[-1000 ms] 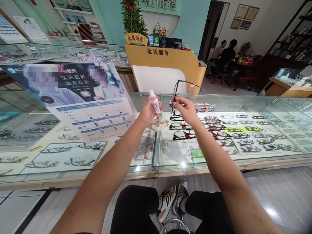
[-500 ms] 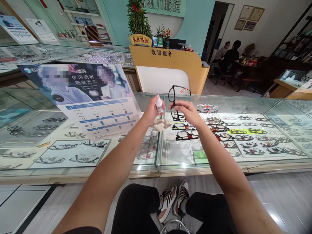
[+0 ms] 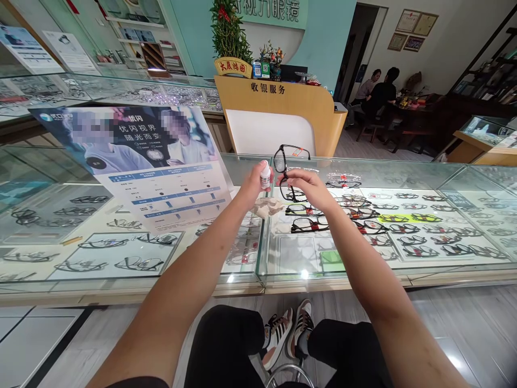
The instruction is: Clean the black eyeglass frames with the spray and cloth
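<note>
My left hand [image 3: 255, 183] is closed around a small white bottle [image 3: 265, 177], its top pointing up and toward the glasses. Beside it, my right hand [image 3: 309, 186] pinches a pair of black-framed glasses [image 3: 281, 159] near the middle of the frame. The glasses are turned on end, one lens above the other, and a small orange-red tag shows on an arm. Below the bottle, a crumpled beige cloth [image 3: 268, 207] lies on the glass counter [image 3: 264, 253].
A large printed sign [image 3: 141, 167] leans on the counter at the left. Several rows of glasses [image 3: 407, 228] lie under the glass on the right. Beyond stands a wooden cashier desk [image 3: 278, 91]. Two people [image 3: 383, 94] sit at the back right.
The glasses have shifted slightly left and tilted, coming closer to the bottle. My left hand has turned the bottle a little and lowered it slightly.
</note>
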The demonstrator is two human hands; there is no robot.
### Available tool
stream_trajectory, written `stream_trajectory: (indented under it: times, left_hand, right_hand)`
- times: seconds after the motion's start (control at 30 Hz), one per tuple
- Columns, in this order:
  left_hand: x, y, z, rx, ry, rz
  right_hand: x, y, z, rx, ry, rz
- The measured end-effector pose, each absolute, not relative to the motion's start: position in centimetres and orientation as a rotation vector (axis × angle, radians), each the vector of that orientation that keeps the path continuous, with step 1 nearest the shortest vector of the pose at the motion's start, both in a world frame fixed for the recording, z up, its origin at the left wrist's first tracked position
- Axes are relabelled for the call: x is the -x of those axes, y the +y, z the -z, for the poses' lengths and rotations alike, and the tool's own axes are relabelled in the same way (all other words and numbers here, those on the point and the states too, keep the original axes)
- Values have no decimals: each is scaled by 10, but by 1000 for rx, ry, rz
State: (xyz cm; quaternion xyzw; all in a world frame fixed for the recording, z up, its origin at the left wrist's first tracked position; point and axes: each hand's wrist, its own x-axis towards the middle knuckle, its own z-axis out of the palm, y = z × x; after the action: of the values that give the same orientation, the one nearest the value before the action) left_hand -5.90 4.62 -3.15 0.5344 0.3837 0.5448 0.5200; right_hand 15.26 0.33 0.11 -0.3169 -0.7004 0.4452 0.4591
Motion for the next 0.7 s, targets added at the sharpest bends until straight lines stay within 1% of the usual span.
stream_trajectory:
  times: [0.57,0.7]
  left_hand:
    - [60,36,32,-1660,1027,-1129]
    - [59,39,36,-1608,1011,-1185]
  right_hand:
    - [-158,10,0,853,-1519,-988]
    - [-159,10,0,859,-1529,-981]
